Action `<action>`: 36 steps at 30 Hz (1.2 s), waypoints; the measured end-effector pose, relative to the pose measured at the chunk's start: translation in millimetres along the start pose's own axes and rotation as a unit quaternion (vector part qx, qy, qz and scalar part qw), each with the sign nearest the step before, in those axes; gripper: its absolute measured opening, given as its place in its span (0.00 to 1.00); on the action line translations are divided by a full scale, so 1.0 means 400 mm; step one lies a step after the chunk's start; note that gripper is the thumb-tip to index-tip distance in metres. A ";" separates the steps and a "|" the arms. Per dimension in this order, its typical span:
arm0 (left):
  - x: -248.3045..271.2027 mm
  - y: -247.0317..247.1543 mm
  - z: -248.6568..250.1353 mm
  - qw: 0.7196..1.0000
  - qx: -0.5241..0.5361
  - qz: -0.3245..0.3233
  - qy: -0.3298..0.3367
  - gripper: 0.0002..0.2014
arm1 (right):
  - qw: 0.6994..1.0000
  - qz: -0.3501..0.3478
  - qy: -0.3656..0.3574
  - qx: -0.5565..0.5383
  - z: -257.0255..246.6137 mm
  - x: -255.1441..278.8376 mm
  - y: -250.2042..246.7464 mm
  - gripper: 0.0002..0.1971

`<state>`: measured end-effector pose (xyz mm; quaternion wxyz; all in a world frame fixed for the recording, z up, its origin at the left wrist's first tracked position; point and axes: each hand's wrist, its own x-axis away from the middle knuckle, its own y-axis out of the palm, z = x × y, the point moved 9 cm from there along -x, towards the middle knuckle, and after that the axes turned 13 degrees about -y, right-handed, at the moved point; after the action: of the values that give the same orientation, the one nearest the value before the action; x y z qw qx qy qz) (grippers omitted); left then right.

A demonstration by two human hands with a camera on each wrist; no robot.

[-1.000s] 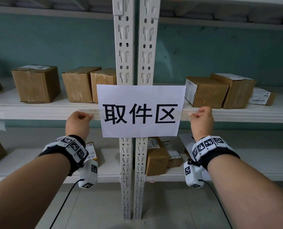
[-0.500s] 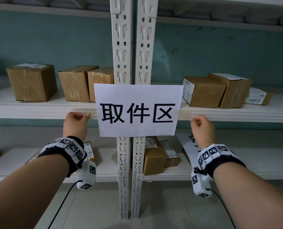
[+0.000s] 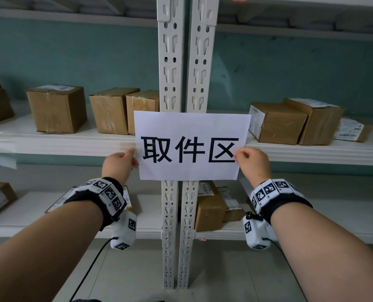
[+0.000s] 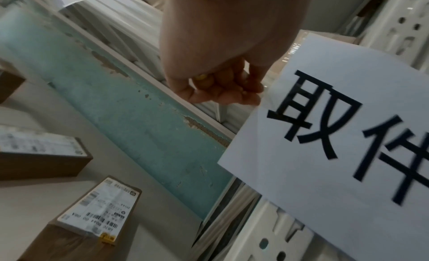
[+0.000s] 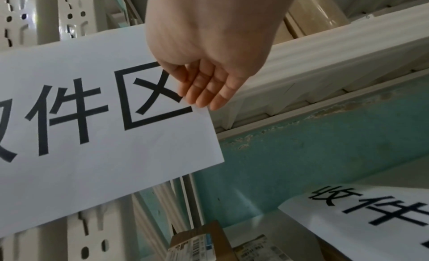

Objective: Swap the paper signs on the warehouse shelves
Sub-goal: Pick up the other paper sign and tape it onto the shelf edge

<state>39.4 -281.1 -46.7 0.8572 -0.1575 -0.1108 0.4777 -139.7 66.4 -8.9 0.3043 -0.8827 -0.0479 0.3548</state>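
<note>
A white paper sign (image 3: 190, 147) with three large black characters hangs in front of the two white uprights (image 3: 170, 62), level with the middle shelf's front edge (image 3: 61, 144). My left hand (image 3: 133, 156) pinches the sign's left edge with curled fingers (image 4: 246, 92). At the right edge my right hand (image 3: 236, 154) holds the paper; its fingers (image 5: 204, 94) lie close together along that edge, and the thumb is hidden in the wrist view. A second printed sign (image 5: 371, 219) lies on the lower shelf to the right.
Cardboard boxes stand on the middle shelf left (image 3: 57, 109) and right (image 3: 277, 123) of the uprights. More boxes (image 3: 209, 210) sit on the lower shelf behind the posts. A labelled parcel (image 4: 97, 215) lies on the lower shelf at left. The wall behind is teal.
Both hands have moved inward from the shelf edge to the sign's side edges. The right hand dipped below the shelf half a second ago and has come back up.
</note>
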 end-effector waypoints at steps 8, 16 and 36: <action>0.016 0.048 0.042 0.994 0.090 -0.042 0.035 0.14 | 0.988 0.100 0.113 -0.017 0.104 0.010 -0.083 0.16; 0.038 0.074 0.041 0.993 0.095 -0.043 0.055 0.12 | 0.994 -0.078 0.028 -0.066 0.016 0.025 0.010 0.14; 0.026 0.070 0.041 0.995 0.070 -0.041 0.055 0.12 | 0.981 -0.027 0.157 -0.112 0.095 -0.034 -0.010 0.18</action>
<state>17.3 -255.6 -41.6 0.8896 -0.1184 -0.0360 0.4397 -174.3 84.6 -19.8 0.2169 -0.9544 -0.0628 0.1954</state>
